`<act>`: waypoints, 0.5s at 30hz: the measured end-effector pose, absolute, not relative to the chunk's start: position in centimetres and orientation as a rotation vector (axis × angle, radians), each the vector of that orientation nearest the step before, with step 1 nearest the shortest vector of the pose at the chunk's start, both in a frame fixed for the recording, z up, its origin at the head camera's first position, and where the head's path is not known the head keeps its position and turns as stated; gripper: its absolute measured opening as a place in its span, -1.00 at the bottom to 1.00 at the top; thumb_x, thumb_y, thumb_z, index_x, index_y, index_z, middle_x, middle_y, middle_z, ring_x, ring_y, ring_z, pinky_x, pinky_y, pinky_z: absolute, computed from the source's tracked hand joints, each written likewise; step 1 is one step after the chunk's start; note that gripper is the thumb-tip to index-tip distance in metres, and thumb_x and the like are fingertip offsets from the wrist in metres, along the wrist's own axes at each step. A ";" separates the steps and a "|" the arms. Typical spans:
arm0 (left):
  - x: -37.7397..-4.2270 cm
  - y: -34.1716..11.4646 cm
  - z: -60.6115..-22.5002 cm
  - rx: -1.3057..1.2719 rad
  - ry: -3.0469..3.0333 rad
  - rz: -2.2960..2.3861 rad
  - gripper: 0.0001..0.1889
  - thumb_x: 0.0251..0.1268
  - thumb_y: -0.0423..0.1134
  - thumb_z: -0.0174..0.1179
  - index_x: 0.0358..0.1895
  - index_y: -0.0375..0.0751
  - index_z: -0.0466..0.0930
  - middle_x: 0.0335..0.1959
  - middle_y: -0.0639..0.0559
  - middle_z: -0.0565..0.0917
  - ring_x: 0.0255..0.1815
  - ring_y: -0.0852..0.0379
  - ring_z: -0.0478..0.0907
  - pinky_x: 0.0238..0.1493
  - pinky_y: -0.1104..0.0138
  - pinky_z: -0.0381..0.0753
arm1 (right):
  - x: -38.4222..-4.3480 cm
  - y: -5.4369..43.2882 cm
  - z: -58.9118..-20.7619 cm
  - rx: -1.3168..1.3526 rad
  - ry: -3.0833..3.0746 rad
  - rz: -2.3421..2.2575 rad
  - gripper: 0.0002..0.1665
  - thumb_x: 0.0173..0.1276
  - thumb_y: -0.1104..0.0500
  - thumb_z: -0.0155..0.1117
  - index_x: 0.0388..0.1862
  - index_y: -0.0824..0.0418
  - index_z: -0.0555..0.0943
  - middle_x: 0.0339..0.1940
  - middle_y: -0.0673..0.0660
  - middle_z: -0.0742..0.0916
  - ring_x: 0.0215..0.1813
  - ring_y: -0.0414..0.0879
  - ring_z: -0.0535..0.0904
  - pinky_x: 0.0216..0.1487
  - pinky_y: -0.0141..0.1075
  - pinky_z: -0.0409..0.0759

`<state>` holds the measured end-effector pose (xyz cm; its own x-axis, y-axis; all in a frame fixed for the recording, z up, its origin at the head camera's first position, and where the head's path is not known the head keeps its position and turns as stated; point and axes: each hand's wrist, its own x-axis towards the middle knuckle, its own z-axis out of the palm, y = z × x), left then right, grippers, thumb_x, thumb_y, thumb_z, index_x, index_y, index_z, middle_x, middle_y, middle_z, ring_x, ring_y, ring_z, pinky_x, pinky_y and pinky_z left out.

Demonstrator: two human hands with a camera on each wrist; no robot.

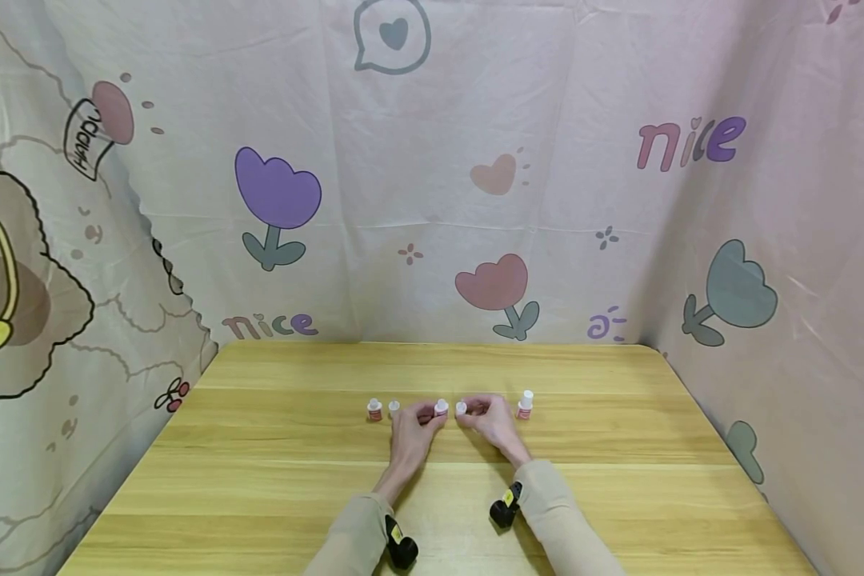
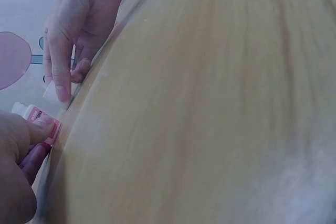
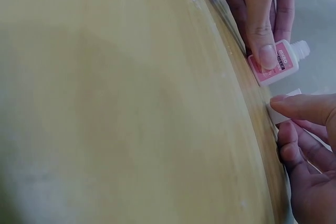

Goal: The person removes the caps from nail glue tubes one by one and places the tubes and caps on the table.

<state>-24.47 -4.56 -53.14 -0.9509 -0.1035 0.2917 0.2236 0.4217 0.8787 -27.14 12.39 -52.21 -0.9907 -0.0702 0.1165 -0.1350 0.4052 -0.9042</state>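
A small white bottle (image 3: pixel 283 59) with a pink label stands on the table, its threaded neck bare. My left hand (image 1: pixel 412 436) pinches it between thumb and fingers; the thumb lies across the label in the right wrist view. Just to the right, my right hand (image 1: pixel 495 420) holds a white cap (image 1: pixel 461 408) between thumb and fingertips, low at the tabletop and apart from the bottle. Left of my left hand, another small bottle (image 1: pixel 374 410) without its tall cap stands beside a loose white cap (image 1: pixel 394 408). A capped bottle (image 1: pixel 525 406) stands right of my right hand.
The light wooden table (image 1: pixel 259 472) runs back to a patterned cloth (image 1: pixel 403 200) hanging behind it, with more cloth along both sides. Black wrist cameras (image 1: pixel 402 548) are strapped at both sleeves.
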 end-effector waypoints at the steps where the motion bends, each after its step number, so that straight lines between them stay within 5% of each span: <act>1: -24.5 -4.6 -53.1 -0.105 -2.380 -1.539 -0.85 0.14 -0.35 0.45 -0.20 -0.23 0.78 -0.27 -0.10 0.83 -0.23 0.07 0.77 -0.12 0.32 0.74 | -27.1 12.4 -52.2 0.193 -2.585 1.664 -0.72 0.05 0.39 0.54 -0.20 0.36 0.76 -0.33 0.25 0.82 -0.40 -0.27 0.55 -0.35 -0.49 0.54; 15: -24.5 -4.7 -52.9 -0.101 -2.394 -1.530 -0.83 0.16 -0.34 0.44 -0.17 -0.23 0.77 -0.24 -0.12 0.82 -0.22 0.05 0.77 -0.08 0.23 0.74 | -27.2 12.1 -52.0 0.201 -2.593 1.630 -0.73 0.06 0.37 0.54 -0.21 0.33 0.76 -0.31 0.24 0.82 -0.39 -0.24 0.54 -0.33 -0.45 0.51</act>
<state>-24.54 -4.73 -52.90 -0.9533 -0.0998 0.2852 0.2169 0.4313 0.8758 -27.16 12.05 -52.04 -0.9889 -0.0721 0.1301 -0.1485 0.4283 -0.8914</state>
